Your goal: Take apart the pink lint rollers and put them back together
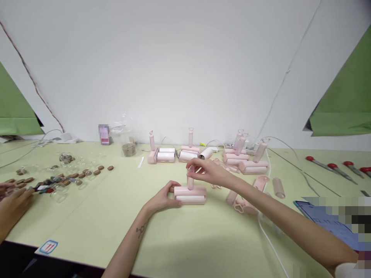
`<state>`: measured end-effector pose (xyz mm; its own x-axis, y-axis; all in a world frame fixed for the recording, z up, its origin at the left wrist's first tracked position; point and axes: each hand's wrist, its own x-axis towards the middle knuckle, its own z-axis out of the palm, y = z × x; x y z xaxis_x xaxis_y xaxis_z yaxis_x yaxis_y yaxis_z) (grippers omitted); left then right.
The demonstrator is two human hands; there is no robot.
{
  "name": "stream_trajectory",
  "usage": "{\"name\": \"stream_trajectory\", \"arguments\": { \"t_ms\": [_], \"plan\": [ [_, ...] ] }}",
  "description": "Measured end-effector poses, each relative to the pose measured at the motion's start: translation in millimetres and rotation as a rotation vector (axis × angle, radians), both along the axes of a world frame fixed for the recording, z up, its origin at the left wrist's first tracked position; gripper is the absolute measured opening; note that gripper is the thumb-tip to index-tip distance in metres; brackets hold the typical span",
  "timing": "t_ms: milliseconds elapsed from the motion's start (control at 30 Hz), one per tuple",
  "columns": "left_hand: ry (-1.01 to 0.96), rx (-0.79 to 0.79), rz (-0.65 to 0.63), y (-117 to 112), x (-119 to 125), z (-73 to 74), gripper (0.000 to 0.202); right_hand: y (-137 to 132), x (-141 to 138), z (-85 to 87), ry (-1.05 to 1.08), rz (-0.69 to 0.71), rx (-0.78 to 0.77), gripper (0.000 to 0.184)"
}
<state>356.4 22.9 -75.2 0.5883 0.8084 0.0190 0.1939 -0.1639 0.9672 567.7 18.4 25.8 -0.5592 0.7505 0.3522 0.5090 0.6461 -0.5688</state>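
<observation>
A pink lint roller point(190, 192) lies across the table in front of me, its short clear-pink handle pointing up. My left hand point(164, 197) grips the left end of its body, thumb in front and fingers behind. With bent fingers, my right hand point(203, 170) pinches the top of the upright handle point(190, 182), partly covering it. Just behind are white paper rolls point(188, 156) and other pink lint rollers. Loose pink parts point(246, 204) and a clear pink tube point(278, 188) lie to the right, near my right forearm.
Several finished-looking pink lint rollers point(253, 166) stand at the back right. At far left, another person's hand point(17, 202) is among brown discs point(97, 172), small stones and clear domes. Red-ended tools point(337, 170) and a tablet point(324, 222) sit at right. A white cable point(272, 243) crosses the table.
</observation>
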Motion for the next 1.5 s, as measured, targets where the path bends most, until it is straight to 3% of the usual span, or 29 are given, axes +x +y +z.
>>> {"name": "stream_trajectory", "arguments": {
  "t_ms": [133, 467, 633, 700, 800, 867, 933, 1000, 1133, 1233, 1333, 1500],
  "plan": [
    [0.033, 0.019, 0.020, -4, 2, 4.1, 0.049, -4, -12, 2.6, -0.118, 0.006, 0.099, 0.015],
    [0.292, 0.147, 0.162, -19, 6, 14.4, 0.047, -5, -15, -9.0, -0.034, -0.384, 0.102, 0.030],
    [0.329, 0.194, 0.170, -23, 10, 16.9, 0.045, -6, -30, -12.7, -0.071, -0.477, 0.102, 0.020],
    [0.338, 0.204, 0.169, -23, 9, 15.8, 0.044, -7, -31, -17.8, -0.058, -0.487, 0.117, 0.017],
    [0.334, 0.164, 0.116, -21, 3, 11.7, 0.041, -5, -12, -29.7, -0.029, -0.320, -0.032, 0.020],
    [0.306, 0.108, 0.040, -15, -3, 9.0, 0.049, -1, 14, -38.1, -0.039, -0.224, -0.146, 0.026],
    [0.238, 0.084, 0.012, -8, -8, 9.5, 0.072, 4, 42, -45.6, -0.085, -0.249, -0.154, 0.028],
    [0.077, 0.127, 0.062, 1, -5, 15.6, 0.090, 9, 65, -52.6, -0.146, -0.298, -0.112, 0.025],
    [-0.269, 0.282, 0.191, 8, 28, 41.4, 0.083, 13, 81, -68.2, -0.245, -0.321, -0.065, 0.021],
    [-0.393, 0.221, 0.197, 5, 62, 54.9, 0.072, 14, 76, -74.0, -0.223, -0.326, -0.055, 0.010],
    [-0.417, 0.082, 0.155, 4, 84, 52.0, 0.033, 14, 69, -63.8, -0.129, -0.279, -0.063, 0.016],
    [-0.425, -0.010, 0.146, 11, 89, 36.9, 0.040, 15, 47, -15.6, 0.166, -0.136, -0.119, 0.032]
  ]
}}
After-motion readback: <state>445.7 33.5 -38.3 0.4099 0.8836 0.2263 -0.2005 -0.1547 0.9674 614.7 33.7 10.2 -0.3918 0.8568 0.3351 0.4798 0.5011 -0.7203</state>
